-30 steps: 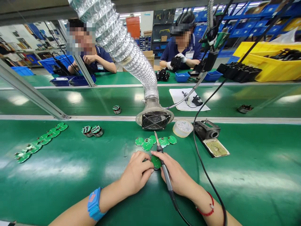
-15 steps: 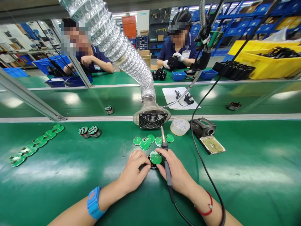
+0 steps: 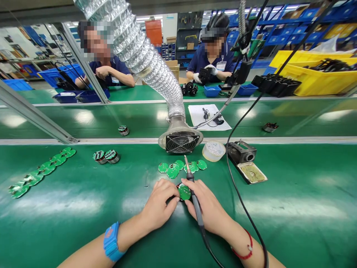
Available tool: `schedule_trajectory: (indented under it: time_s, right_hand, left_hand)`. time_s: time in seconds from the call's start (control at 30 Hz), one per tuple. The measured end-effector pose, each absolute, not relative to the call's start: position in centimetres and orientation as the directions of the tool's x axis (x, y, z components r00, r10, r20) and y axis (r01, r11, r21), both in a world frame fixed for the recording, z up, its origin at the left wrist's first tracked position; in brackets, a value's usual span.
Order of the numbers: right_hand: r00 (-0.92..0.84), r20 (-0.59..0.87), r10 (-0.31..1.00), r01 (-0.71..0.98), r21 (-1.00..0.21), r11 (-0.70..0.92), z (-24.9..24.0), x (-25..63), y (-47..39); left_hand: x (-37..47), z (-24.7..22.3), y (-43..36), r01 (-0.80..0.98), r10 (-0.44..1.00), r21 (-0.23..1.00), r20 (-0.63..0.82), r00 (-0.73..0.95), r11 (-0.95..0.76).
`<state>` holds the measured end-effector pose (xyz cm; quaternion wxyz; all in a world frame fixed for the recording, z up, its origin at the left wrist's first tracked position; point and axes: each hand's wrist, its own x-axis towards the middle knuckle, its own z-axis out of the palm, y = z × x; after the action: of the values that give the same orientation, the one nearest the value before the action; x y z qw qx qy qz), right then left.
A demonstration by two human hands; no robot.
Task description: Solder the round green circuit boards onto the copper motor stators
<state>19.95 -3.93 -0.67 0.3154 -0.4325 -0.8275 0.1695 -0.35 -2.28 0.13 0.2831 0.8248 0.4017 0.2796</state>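
The round green board [image 3: 184,192] is at the lower centre of the frame, on top of a dark round part [image 3: 179,187] that is mostly hidden by the board and the fingers. The left hand [image 3: 160,203] is curled in from the left with its fingertips at the edge of these pieces; whether it grips them or only steadies them, I cannot tell. The right hand [image 3: 205,201] holds a soldering iron [image 3: 196,210] and has its fingertips at the board's right side. The iron's metal tip points up the frame, overlapping some loose green boards [image 3: 173,171] and hiding parts of them; its cable runs off the bottom edge. Both forearms are cut off there too. The silver duct [image 3: 156,67] leaves the frame at the top and hides part of what is behind it. Across the tabletop [image 3: 125,238], two people are partly blurred at the head, and what the one at upper left handles is unclear. The badge [image 3: 221,66] at upper right, the marks on the blue wristband [image 3: 112,242] and the print on the paper [image 3: 212,124] are too small to read.
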Motion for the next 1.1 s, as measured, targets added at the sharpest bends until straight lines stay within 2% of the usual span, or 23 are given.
schedule_trajectory:
  time_s: [0.13,0.4,0.57,0.7,0.97,1.1]
  right_hand:
    - [-0.384,0.392,0.836,0.604,-0.579,0.548,-0.9,20.1,-3.8]
    - [-0.375,0.440,0.816,0.643,-0.512,0.570,-1.6,19.1,-3.9]
    - [-0.378,0.456,0.805,0.642,-0.497,0.583,-1.7,18.5,-4.4]
    - [-0.372,0.470,0.800,0.633,-0.502,0.589,-1.7,18.5,-4.5]
    - [-0.263,0.616,0.743,0.554,-0.534,0.639,-0.9,18.2,-4.1]
    - [-0.257,0.641,0.723,0.497,-0.554,0.668,-0.8,17.9,-3.9]
  left_hand:
    - [-0.4,0.2,-2.2,0.514,0.821,0.681,0.236,0.520,-0.521]
    - [-0.5,0.6,-2.2,0.506,0.798,0.664,0.244,0.550,-0.551]
    - [-0.1,0.7,-2.2,0.487,0.854,0.760,0.170,0.492,-0.431]
    - [0.2,0.5,-2.1,0.512,0.890,0.789,0.094,0.446,-0.340]
    - [0.3,0.2,-2.2,0.513,0.901,0.806,0.058,0.429,-0.296]
    - [0.5,0.2,-2.2,0.512,0.899,0.809,0.046,0.435,-0.289]
